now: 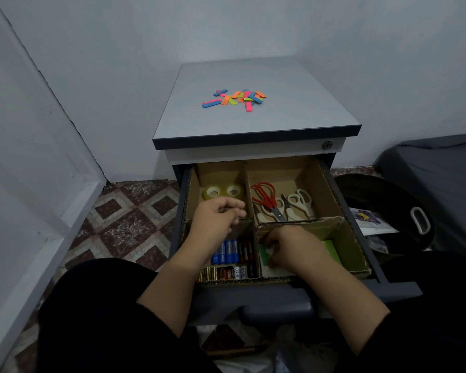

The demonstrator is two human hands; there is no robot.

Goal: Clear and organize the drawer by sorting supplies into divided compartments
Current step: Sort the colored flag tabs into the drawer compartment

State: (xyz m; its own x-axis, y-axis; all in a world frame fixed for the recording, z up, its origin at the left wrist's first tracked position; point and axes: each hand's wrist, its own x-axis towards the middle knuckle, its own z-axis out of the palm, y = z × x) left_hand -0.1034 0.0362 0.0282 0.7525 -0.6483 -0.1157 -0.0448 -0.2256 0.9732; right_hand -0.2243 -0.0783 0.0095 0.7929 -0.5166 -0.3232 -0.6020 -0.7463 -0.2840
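I think I am near the end of the sorting: my right hand [293, 247] is down in the near right compartment of the drawer [359, 211], fingers curled on a green pad [265, 255] that I seem to settle flat there; how tightly it is pinched I cannot tell. My left hand [218, 219] hovers over the cardboard divider [249, 189], fingers loosely curled, holding nothing I can see. The tape rolls [222, 191] lie at 11 o'clock of the drawer, the scissors [277, 201] at 1 o'clock with handles toward the back, long axis about front to back. The batteries [230, 255] at 7 o'clock lie partly front to back, partly crosswise. The next move, I judge, is to reach up to the tabletop [293, 109] at 12 o'clock and gather the coloured sticky tabs [236, 99], which lie scattered in many directions.
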